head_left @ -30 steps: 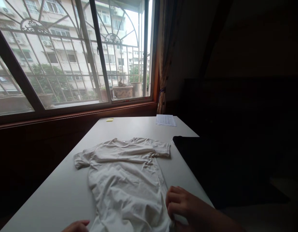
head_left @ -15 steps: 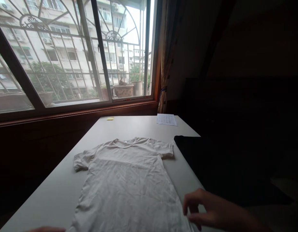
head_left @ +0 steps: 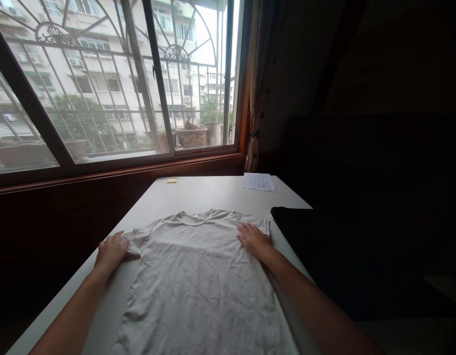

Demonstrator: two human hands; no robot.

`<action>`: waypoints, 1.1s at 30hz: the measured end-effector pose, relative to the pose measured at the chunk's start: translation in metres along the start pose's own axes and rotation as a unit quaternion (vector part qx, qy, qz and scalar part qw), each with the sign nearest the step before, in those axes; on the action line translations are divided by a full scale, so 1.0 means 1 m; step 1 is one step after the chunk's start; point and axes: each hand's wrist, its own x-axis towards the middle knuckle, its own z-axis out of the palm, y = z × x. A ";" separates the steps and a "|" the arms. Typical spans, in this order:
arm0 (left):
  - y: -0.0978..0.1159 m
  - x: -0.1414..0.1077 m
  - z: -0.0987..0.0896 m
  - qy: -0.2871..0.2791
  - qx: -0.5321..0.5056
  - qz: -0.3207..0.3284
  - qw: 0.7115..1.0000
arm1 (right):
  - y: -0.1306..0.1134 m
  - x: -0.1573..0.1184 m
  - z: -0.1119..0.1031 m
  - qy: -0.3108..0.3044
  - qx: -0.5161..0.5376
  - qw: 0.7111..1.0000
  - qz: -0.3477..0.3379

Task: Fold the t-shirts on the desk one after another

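Note:
A light-coloured short-sleeved T-shirt [head_left: 198, 276] lies spread face up, its collar toward the far end of the table. Wrinkles run across its body, and its lower part passes out of view at the bottom. At the end of the left sleeve is my left hand [head_left: 111, 250], fingers spread and the thumb side against the cloth. My right hand [head_left: 254, 240] rests flat on the shirt by the right sleeve, fingers stretched out over the fabric. Neither hand visibly grips the cloth.
The white table [head_left: 209, 190] carries a yellow sticky note [head_left: 172, 180] and printed sheets of paper [head_left: 259, 182] at its far end. Black cloth [head_left: 309, 236] lies over the right edge. Beyond stand a barred window [head_left: 102, 88] and a tied curtain [head_left: 253, 143].
Both hands have moved forward from the near side up to the sleeves. My right hand now lies on the shirt, and my left touches the left sleeve. The view has shifted slightly.

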 end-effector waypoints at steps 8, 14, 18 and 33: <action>-0.035 -0.001 -0.021 0.019 -0.128 -0.044 0.991 | 0.042 -0.027 0.012 -0.083 -0.030 0.988 0.123; -0.061 -0.004 -0.032 -0.004 -0.065 0.029 0.997 | 0.056 -0.034 0.001 -0.093 0.014 0.991 0.100; -0.037 0.014 -0.023 0.025 -0.009 0.115 0.993 | 0.049 -0.008 -0.007 -0.023 0.028 0.999 0.031; 0.169 0.056 0.020 -0.166 0.016 0.470 0.867 | -0.033 0.119 0.000 -0.101 -0.007 0.971 -0.216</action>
